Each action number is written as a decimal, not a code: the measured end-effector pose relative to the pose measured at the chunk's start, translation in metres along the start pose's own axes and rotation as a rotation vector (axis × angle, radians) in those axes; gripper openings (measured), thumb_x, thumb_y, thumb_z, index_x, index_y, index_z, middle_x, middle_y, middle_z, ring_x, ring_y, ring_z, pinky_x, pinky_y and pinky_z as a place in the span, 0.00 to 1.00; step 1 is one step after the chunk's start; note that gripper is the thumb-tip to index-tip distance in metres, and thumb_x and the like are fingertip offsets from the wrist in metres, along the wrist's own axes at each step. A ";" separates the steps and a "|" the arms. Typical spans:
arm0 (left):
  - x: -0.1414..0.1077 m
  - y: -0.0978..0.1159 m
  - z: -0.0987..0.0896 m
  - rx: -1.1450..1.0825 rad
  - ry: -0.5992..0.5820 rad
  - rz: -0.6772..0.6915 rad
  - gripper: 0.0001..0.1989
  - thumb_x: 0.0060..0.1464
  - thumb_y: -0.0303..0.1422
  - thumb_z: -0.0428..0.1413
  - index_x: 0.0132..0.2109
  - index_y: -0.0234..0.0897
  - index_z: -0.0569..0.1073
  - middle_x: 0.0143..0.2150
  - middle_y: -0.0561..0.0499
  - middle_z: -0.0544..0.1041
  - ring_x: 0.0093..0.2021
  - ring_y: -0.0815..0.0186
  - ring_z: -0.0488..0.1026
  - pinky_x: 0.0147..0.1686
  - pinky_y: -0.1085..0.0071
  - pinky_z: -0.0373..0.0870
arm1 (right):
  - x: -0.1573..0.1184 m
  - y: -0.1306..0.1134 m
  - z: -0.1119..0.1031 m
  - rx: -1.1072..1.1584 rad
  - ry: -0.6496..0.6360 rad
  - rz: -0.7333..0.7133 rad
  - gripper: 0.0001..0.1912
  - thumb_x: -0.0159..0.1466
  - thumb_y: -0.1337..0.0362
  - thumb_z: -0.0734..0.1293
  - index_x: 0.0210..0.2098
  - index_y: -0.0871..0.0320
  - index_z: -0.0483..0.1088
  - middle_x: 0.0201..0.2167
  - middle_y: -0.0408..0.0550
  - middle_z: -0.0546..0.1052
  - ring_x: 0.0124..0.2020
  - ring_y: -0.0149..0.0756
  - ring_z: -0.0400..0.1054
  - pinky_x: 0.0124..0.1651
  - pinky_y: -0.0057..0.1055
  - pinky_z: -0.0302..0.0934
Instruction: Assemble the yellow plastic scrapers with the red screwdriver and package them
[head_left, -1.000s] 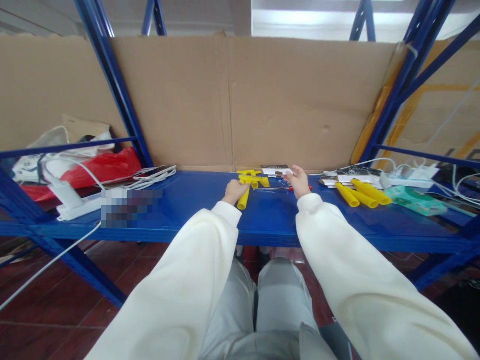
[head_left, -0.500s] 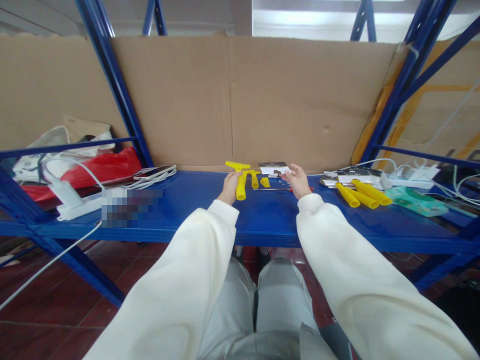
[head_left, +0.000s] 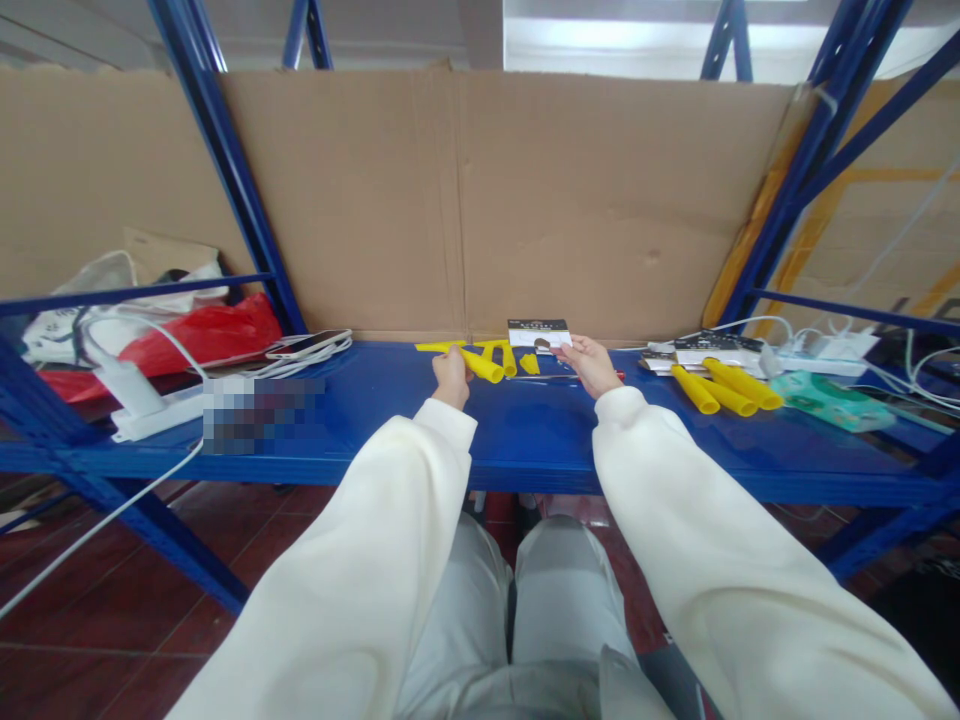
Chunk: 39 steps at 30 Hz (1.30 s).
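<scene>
My left hand (head_left: 451, 377) is closed around a yellow tool (head_left: 482, 366), whose round hollow end points right. In my right hand (head_left: 589, 364) a black-and-white card (head_left: 538, 338) is pinched by its right side and raised off the blue shelf. Behind the tool lie other yellow parts (head_left: 509, 359), and a small yellow piece (head_left: 529, 363) rests just below the card. A thin rod with a red handle (head_left: 619, 375) lies on the shelf, partly hidden by my right hand.
On the right of the blue shelf (head_left: 525, 430) are several yellow tubes (head_left: 731, 398), stacked cards (head_left: 716, 345), a green packet (head_left: 829, 400) and cables. At left are a white power strip (head_left: 161, 410) and a red bag (head_left: 214, 335). Cardboard (head_left: 585, 200) stands behind.
My left hand has turned the yellow tool, so its hollow end now points right rather than toward me. My right hand has lifted the card and moved it slightly left.
</scene>
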<state>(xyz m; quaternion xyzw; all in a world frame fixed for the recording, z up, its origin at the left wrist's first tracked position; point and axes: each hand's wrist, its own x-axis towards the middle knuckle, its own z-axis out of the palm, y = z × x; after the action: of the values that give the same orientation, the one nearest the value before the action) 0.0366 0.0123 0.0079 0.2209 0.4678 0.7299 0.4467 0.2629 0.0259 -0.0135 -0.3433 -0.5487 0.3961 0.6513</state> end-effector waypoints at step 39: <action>-0.010 0.003 0.000 -0.003 -0.305 -0.044 0.05 0.57 0.27 0.54 0.42 0.38 0.67 0.25 0.54 0.73 0.21 0.70 0.72 0.20 0.79 0.60 | -0.020 -0.016 0.014 0.024 -0.209 0.193 0.11 0.58 0.67 0.75 0.28 0.57 0.68 0.25 0.43 0.80 0.29 0.32 0.77 0.45 0.33 0.74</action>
<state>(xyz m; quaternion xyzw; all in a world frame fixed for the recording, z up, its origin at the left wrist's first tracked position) 0.0403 0.0030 0.0111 0.3184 0.3983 0.6783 0.5290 0.2497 0.0011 -0.0056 -0.3437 -0.5732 0.4971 0.5534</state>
